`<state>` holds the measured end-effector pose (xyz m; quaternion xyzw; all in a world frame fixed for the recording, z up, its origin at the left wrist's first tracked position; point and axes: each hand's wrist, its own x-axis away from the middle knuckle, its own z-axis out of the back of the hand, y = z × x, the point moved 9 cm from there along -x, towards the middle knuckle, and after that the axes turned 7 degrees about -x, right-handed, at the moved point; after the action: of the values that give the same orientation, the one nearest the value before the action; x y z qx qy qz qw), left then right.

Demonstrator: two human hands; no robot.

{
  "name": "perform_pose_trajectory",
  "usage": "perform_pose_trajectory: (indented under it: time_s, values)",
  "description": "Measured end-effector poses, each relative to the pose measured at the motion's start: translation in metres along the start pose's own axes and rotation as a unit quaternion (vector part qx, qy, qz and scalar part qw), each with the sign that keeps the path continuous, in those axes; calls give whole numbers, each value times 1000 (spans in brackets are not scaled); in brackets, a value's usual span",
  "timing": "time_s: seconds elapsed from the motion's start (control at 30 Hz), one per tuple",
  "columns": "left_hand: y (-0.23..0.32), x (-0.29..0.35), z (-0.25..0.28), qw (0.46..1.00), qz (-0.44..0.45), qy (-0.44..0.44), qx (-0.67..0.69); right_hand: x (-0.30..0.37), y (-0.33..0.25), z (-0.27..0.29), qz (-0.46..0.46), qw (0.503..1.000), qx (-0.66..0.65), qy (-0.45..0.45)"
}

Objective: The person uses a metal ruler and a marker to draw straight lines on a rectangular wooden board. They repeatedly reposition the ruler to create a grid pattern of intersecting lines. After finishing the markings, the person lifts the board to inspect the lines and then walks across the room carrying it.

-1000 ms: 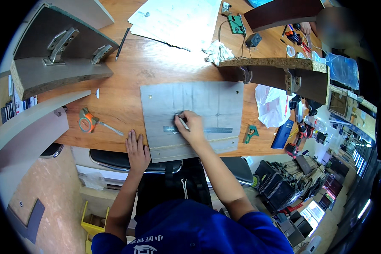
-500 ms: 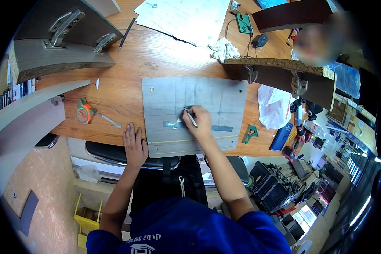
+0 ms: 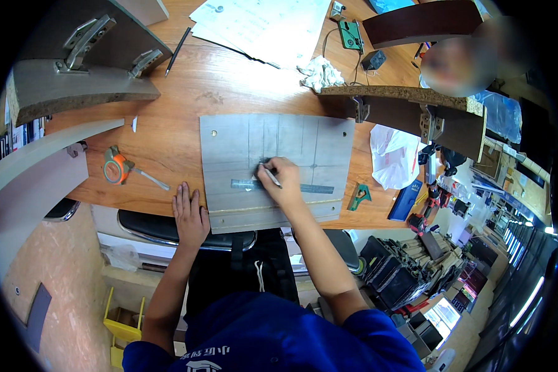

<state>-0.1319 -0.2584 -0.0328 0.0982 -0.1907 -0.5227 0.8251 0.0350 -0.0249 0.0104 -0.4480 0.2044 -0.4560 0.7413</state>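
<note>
A grey board [image 3: 229, 146] marked with several dark lines lies on the wooden table, with round holes near its corners. My right hand [image 3: 286, 180] rests on it, closed around a pen [image 3: 273, 179] whose tip end is by a dark smudge near the middle. Partly beneath that hand lies a metal ruler [image 3: 316, 188] across the board. Flat by the board's lower left edge is my left hand [image 3: 191, 214], fingers stretched out and holding nothing. An orange tape measure [image 3: 115, 169], its blade pulled out a little, sits left of the board.
Panels with hinges stand at the left [image 3: 80, 99] and right [image 3: 403, 108]. Papers [image 3: 260, 25] and a black pencil [image 3: 178, 52] lie at the far side. To the right are a green tool [image 3: 359, 196], a white plastic bag [image 3: 394, 158] and a blue box [image 3: 405, 201].
The whole view has shifted slightly, so everything appears a little further left. My right hand and pen have moved slightly left over the board; my left hand stays by its edge.
</note>
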Motion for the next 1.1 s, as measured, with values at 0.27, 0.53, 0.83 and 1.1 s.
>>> perform_pose_trajectory:
  time_s: [0.27, 0.53, 0.83, 1.1]
  values:
    - [5, -5, 14, 1000, -21, 6, 11, 62, -5, 62, -44, 994, -37, 91]
    - [-2, 10, 29, 996, 8, -47, 72, 196, 46, 180, -121, 981, 9, 152]
    - [73, -44, 35, 996, 30, 5, 88, 161, 98, 151, -59, 987, 48, 139]
    - [113, -43, -8, 989, 139, -4, 46, 152, 100, 117, -99, 986, 11, 131]
